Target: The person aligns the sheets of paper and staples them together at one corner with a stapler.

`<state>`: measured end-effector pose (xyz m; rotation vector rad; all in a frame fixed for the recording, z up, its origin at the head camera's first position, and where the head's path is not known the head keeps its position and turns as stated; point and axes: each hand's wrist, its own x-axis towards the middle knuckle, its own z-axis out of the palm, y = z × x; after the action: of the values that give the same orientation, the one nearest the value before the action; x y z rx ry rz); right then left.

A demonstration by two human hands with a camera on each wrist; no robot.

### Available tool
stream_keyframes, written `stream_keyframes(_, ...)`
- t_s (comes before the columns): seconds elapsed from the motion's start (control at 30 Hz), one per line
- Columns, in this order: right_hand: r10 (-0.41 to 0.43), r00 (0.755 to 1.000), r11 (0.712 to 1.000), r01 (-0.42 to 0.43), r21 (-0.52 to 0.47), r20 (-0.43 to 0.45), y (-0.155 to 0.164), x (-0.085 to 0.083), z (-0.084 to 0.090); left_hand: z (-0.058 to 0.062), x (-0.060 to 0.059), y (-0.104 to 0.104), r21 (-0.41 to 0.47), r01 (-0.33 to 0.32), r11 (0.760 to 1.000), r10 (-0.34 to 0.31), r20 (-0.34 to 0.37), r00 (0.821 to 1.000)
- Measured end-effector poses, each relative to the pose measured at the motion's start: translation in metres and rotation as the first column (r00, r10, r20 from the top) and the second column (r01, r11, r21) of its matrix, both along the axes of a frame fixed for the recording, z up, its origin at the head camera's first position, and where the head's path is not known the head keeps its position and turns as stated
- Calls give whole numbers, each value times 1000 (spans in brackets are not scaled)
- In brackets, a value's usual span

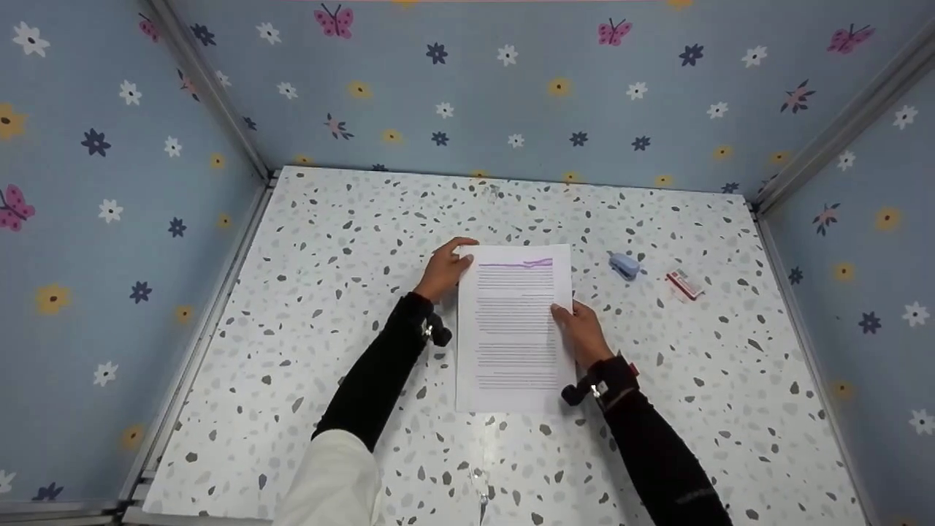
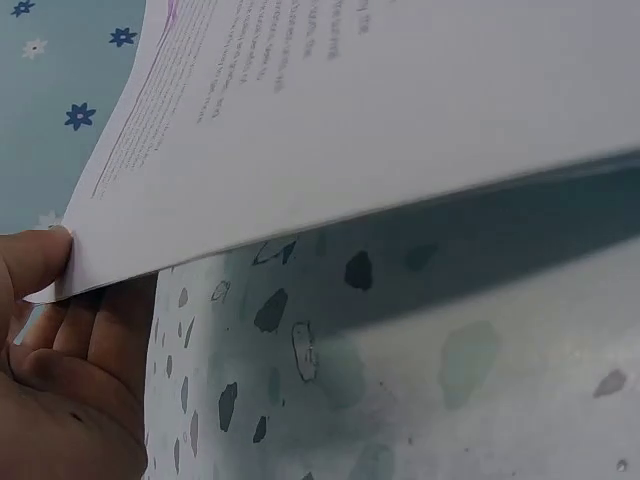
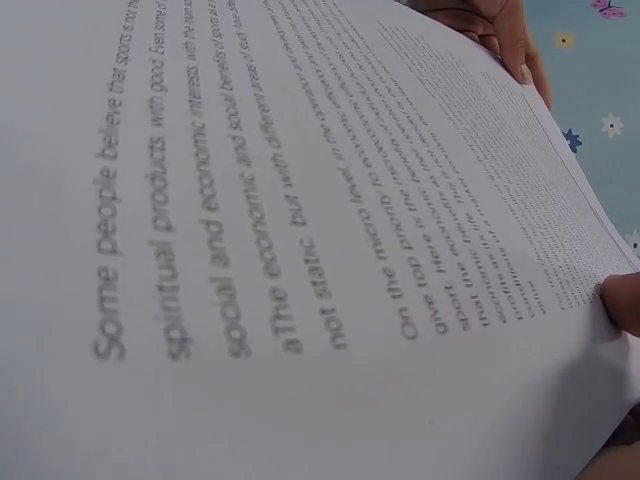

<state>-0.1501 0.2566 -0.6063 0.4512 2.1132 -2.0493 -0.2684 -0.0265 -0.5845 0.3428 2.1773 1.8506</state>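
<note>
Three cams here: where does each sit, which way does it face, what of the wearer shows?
Head: above, facing forward and down at paper sheets on the speckled table; both hands and sleeves show.
Left wrist: low beside the left hand, looking under the lifted sheets.
Right wrist: close over the printed page; only right hand fingertips show.
All three share the sheets.

Both arms forward, left grip and right grip pinching.

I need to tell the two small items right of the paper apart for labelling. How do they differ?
The blue stapler is light blue and chunky, and it lies nearer the printed sheets. The small red-and-white box is flatter and slimmer, and it lies farther right, slightly closer to the person. Both rest untouched on the speckled table, at a slant, apart from each other.
</note>
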Motion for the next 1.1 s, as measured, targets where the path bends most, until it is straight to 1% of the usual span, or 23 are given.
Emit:
stream_keyframes(0.07,-10,1000,1000,10,6,2,-1,0,-1,-1,0,-1,-9,-6,1000,6,4,1000)
stream_keyframes(0.17,-9,1000,1000,8,19,16,-2,-1,-1,-2,0,-3,-25,-17,1000,18,29,999)
stream_keyframes(0.27,2,999,1000,-2,3,35,-2,-3,1,-2,1,-4,-34,-25,999,27,57,998)
stream_keyframes(0.33,7,999,1000,-8,13,41,0,-6,3,-2,1,-5,-37,-22,999,24,67,997)
stream_keyframes(0.43,12,1000,998,-13,58,18,2,-15,10,-1,1,-6,-19,-14,1000,15,70,997)
stream_keyframes(0.53,29,998,988,-21,153,-47,5,-26,20,-1,1,-7,-3,-3,1000,3,85,996)
stream_keyframes(0.6,64,993,968,-37,247,-104,6,-35,27,-2,2,-6,-2,5,1000,-5,94,996)
stream_keyframes(0.63,90,987,951,-45,305,-133,7,-39,30,-2,3,-6,3,14,1000,-14,99,995)
stream_keyframes(0.7,141,971,907,-49,419,-193,8,-47,35,-2,3,-4,17,25,1000,-27,103,994)
stream_keyframes(0.8,197,948,840,-31,541,-252,10,-58,40,-1,4,-3,35,36,999,-39,107,993)
stream_keyframes(0.87,217,940,816,-27,577,-264,11,-62,40,0,4,-3,34,35,999,-39,108,993)
stream_keyframes(0.97,231,936,786,-19,618,-266,13,-66,38,0,4,-3,14,43,999,-45,108,993)
stream_keyframes(1.03,230,935,777,-9,629,-270,13,-68,36,0,4,-3,5,53,999,-53,104,993)
stream_keyframes(1.1,227,933,774,0,633,-278,13,-68,34,0,4,-4,10,61,998,-62,104,993)
